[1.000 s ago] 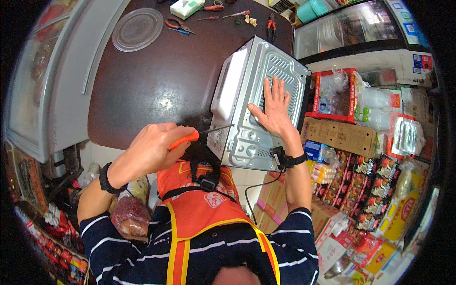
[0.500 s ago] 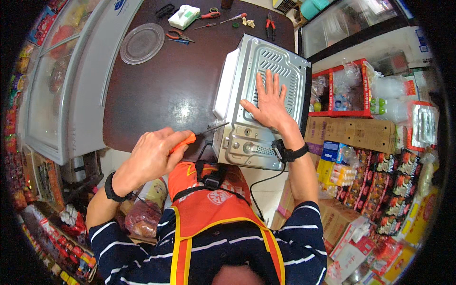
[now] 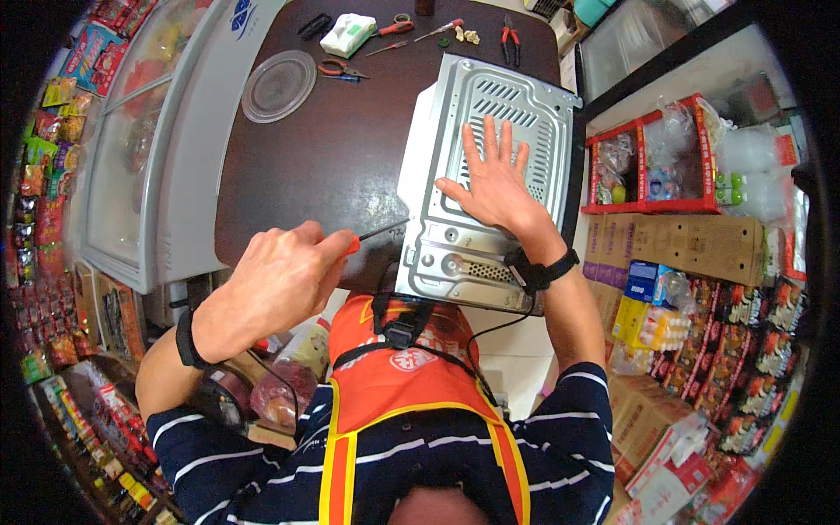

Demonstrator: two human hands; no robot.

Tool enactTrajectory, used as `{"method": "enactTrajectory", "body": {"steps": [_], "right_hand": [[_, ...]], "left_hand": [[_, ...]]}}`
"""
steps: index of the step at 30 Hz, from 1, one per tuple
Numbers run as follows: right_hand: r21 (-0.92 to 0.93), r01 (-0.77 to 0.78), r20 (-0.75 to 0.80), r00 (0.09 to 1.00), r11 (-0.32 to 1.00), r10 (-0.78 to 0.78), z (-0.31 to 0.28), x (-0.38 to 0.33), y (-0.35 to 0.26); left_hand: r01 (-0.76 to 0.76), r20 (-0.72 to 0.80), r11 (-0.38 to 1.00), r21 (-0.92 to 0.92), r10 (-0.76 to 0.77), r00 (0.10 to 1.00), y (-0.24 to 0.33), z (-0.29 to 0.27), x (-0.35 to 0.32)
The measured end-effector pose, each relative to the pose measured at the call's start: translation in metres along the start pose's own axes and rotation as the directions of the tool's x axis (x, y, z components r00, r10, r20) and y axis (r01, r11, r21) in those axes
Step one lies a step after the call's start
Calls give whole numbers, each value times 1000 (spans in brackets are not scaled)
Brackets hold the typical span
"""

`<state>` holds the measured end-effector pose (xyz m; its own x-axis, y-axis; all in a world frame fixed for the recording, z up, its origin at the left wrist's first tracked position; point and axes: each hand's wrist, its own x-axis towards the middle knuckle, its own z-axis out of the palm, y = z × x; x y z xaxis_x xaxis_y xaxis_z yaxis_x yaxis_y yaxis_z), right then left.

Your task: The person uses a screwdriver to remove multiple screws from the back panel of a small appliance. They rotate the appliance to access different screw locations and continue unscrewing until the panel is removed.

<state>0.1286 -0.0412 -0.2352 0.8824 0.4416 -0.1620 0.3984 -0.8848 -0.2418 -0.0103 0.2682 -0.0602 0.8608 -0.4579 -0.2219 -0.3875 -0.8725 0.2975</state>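
Bright, sharp, fisheye-warped dark rim

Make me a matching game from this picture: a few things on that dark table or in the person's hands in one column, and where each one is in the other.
Things:
1. screwdriver
2. glass plate
3. pliers
4. right hand

Places:
A. lying flat on the table's far left part
B. spread flat on the metal box
C. gripped in the left hand, tip at the box's side
D. at the far edge of the table, behind the box

Pairs: 1-C, 2-A, 3-D, 4-B
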Motion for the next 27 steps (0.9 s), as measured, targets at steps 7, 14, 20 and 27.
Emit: {"method": "enactTrajectory", "body": {"steps": [7, 14, 20, 27], "right_hand": [[21, 17, 62, 998, 1000, -19, -6, 1, 3], [0, -3, 113, 994, 1000, 3, -11, 2, 0], [-41, 48, 195, 980, 998, -39, -27, 3, 0], [-29, 185, 211, 962, 982, -175, -41, -3, 19]], "left_hand": [[14, 7, 1000, 19, -15, 1000, 16, -11, 13], [37, 83, 998, 58, -41, 996, 25, -17, 20], [5, 302, 986, 164, -55, 952, 44, -38, 51], [340, 586, 934, -109, -216, 781, 55, -55, 105]]}}
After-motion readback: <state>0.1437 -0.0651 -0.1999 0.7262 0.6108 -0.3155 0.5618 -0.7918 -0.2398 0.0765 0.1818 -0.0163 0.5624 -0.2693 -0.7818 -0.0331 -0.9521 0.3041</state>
